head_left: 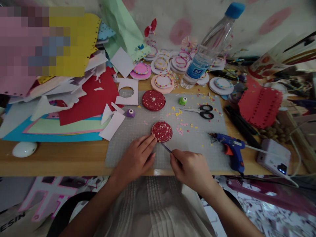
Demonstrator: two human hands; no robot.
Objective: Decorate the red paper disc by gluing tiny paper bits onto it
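A round red piece with white star and dot patterns (162, 131) lies flat on the grey cutting mat (192, 154). My left hand (138, 154) rests beside it, fingers stretched out, with the fingertips touching its lower left edge. In my closed right hand (191, 166) is a thin dark pointed tool (166, 147), whose exact kind I cannot make out. Its tip meets the lower edge of the red piece. Farther back sits a second red patterned disc (153, 100) with a small pale knob at its centre.
Black-handled scissors (206, 112), a green punch (183, 100), a purple punch (130, 113) and paper bits lie on the mat. A blue glue gun (232, 148) and power bank (274, 158) are right. Paper sheets (91, 95) pile left. A water bottle (199, 62) stands behind.
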